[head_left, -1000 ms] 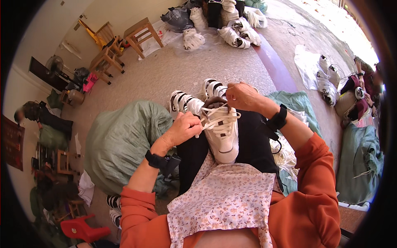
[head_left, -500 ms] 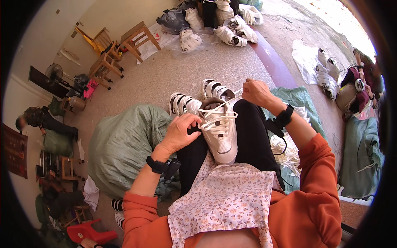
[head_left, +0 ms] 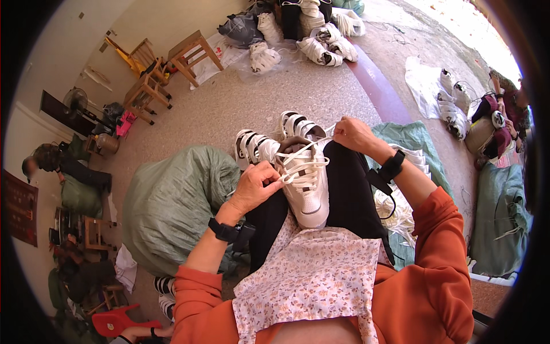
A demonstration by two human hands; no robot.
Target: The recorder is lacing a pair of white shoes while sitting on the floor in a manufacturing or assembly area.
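Right now, both hands work the lace of a white shoe on the lap.
The shoe (head_left: 306, 183) lies along the thighs, toe toward 6 o'clock, opening toward 12. The left hand (head_left: 256, 186), at its 9 o'clock and nearer, pinches lace (head_left: 303, 169) by the eyelets; the right hand (head_left: 352, 135), at 1 o'clock, is pressed together on the lace end, drawn taut.

The right hand (head_left: 350, 135) now pulls the white lace (head_left: 309, 150) outward, while the left hand (head_left: 258, 186) slides down against the sneaker (head_left: 306, 186).
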